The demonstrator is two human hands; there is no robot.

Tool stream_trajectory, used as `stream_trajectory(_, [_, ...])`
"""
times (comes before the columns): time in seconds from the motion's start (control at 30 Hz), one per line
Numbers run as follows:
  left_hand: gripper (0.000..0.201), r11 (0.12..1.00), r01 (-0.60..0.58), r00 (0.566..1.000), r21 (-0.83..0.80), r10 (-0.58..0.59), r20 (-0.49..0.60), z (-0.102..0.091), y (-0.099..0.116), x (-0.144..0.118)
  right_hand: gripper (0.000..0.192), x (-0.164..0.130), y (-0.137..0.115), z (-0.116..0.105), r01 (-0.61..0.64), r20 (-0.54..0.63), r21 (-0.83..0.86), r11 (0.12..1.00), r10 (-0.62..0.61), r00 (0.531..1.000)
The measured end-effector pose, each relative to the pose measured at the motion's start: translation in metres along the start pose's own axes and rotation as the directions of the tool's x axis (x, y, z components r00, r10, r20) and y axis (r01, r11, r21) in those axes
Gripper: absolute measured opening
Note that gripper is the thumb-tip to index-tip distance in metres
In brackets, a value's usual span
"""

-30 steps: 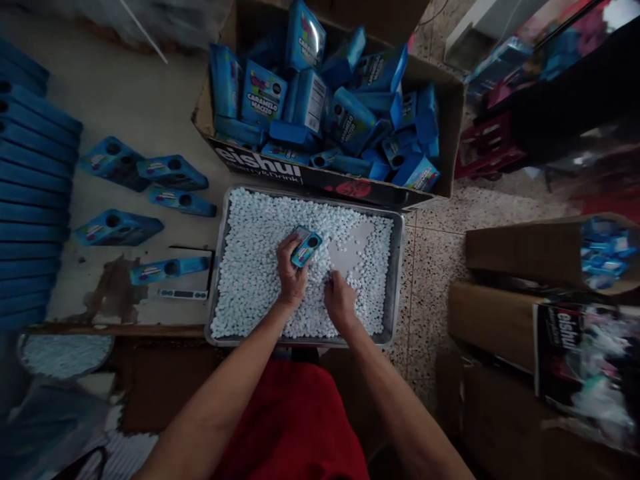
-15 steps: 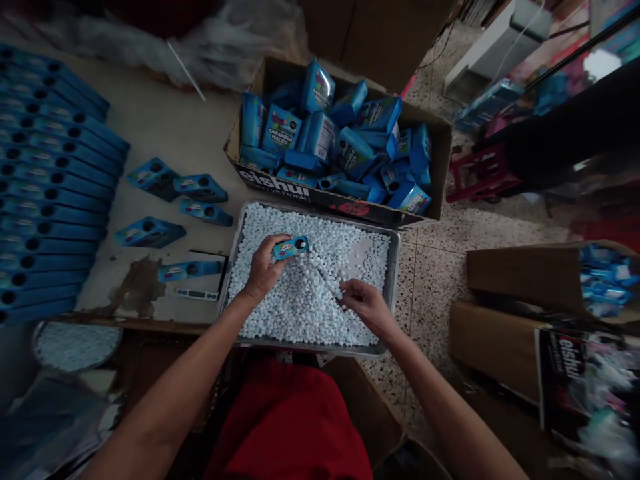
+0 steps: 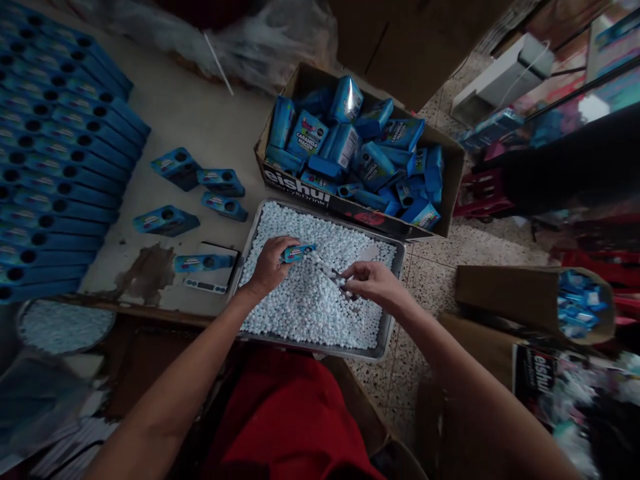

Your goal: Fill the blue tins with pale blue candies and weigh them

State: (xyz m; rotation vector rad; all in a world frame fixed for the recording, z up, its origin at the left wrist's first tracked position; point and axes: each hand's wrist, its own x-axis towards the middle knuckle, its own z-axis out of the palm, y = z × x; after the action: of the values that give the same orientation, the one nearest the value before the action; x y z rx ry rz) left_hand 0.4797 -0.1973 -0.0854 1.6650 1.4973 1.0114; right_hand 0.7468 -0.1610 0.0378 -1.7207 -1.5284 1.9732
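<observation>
In my left hand is a small blue candy box, gripped over the tray with its holed end turned right. My right hand is closed on a small scoop, mostly hidden by candies and fingers. White candies lie along the scoop, and its tip points at the box. Below both hands, a metal tray holds a heap of small pale round candies. Left of the tray, another blue box lies on a small digital scale.
Behind the tray stands a carton full of blue boxes. Several blue boxes stand on the table, with packed rows at far left. A candy-filled bowl sits lower left; more cartons are at right.
My right hand has risen slightly and moved the scoop with candies toward the box. The box has tilted toward the scoop. The camera view has shifted and turned a little.
</observation>
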Motion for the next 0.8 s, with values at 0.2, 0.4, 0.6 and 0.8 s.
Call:
stream_trajectory(0.2, [0.035, 0.998, 0.048, 0.998, -0.045, -0.046, 0.048, 0.006, 0.000, 0.003, 0.013, -0.005, -0.021, -0.005, -0.027, 0.002, -0.099, 0.995, 0.027, 1.000])
stream_trajectory(0.4, [0.037, 0.892, 0.323, 0.937, -0.316, -0.348, -0.028, -0.006, -0.001, -0.010, 0.018, -0.066, 0.082, -0.038, -0.087, -0.335, -0.524, 0.848, -0.111, 0.935])
stream_trajectory(0.6, [0.038, 0.821, 0.421, 0.892, -0.387, -0.452, 0.011, -0.016, 0.019, -0.031, 0.025, -0.030, 0.176, -0.015, -0.095, -0.460, -0.511, 0.854, -0.178, 0.870])
stream_trajectory(0.8, [0.036, 0.864, 0.417, 0.875, -0.283, -0.466, -0.133, -0.016, 0.018, -0.048, 0.032, 0.061, 0.178, 0.046, 0.177, -0.440, -0.115, 0.977, -0.210, 0.873])
